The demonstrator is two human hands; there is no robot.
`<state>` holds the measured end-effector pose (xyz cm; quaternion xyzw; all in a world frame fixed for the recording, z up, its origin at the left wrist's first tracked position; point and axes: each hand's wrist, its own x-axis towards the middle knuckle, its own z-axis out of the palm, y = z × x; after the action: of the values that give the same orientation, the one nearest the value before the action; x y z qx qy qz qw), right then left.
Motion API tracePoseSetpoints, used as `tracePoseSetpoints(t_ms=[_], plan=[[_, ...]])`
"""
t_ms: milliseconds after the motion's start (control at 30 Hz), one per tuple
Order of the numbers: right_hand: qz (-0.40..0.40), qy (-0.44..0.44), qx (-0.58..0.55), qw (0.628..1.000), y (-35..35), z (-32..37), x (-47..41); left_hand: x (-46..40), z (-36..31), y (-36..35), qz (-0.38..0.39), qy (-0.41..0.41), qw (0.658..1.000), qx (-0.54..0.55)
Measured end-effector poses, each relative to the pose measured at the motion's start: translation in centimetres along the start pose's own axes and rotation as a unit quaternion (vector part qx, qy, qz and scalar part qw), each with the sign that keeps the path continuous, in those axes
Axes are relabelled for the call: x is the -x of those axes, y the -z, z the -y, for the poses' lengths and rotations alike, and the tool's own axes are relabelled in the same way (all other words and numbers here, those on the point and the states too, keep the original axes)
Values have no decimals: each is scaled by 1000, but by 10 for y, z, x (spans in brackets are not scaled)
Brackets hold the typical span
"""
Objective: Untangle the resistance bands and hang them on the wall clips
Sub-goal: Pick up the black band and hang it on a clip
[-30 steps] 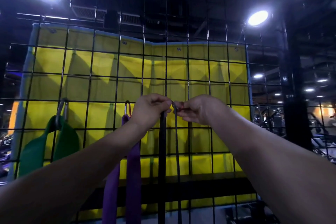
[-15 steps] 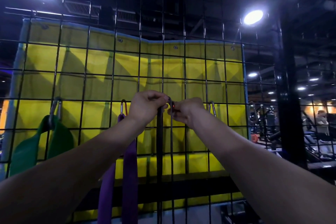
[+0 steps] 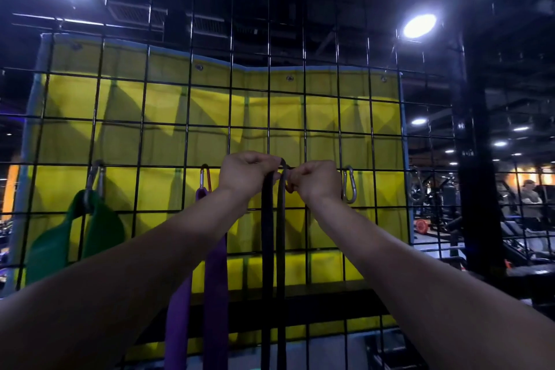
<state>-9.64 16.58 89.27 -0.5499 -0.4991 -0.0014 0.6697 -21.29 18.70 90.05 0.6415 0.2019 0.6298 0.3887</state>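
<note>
There, the left hand (image 3: 246, 176) gripped the top of the black band (image 3: 267, 237), while the right hand (image 3: 315, 180) pinched the clip (image 3: 289, 188) beside it. Left of the grip hung the purple band (image 3: 214, 276), farther left the green band (image 3: 102, 228); right, an empty carabiner (image 3: 349, 185) on the wire grid (image 3: 304, 117).

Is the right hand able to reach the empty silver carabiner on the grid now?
Probably yes. The silver carabiner hangs free just beside the right hand, nothing between them, but that hand is busy at the black band.
</note>
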Motion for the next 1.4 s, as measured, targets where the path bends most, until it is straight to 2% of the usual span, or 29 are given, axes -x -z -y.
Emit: tracePoseSetpoints(t_ms=[167, 367, 600, 867, 1033, 1233, 1400], plan=[[3, -7, -18, 1000, -2, -3, -1, -1, -1, 2, 12, -3, 999, -43], [-23, -5, -2, 1000, -7, -6, -7, -1, -9, -4, 30, -24, 999, -14], [-15, -22, -58, 998, -3, -9, -3, -7, -3, 7, 45, -50, 988, -140], [6, -68, -71, 995, 0, -3, -4, -10, -15, 12, 99, -144, 916, -361], [46, -81, -53, 994, 6, 5, -7, -11, -22, 11, 146, -231, 843, -463], [58, -60, -36, 996, 7, 5, -7, -16, -19, 12, 160, -215, 848, -458], [49, -50, -26, 997, 7, 3, -9, -18, -21, 7, 145, -248, 826, -485]])
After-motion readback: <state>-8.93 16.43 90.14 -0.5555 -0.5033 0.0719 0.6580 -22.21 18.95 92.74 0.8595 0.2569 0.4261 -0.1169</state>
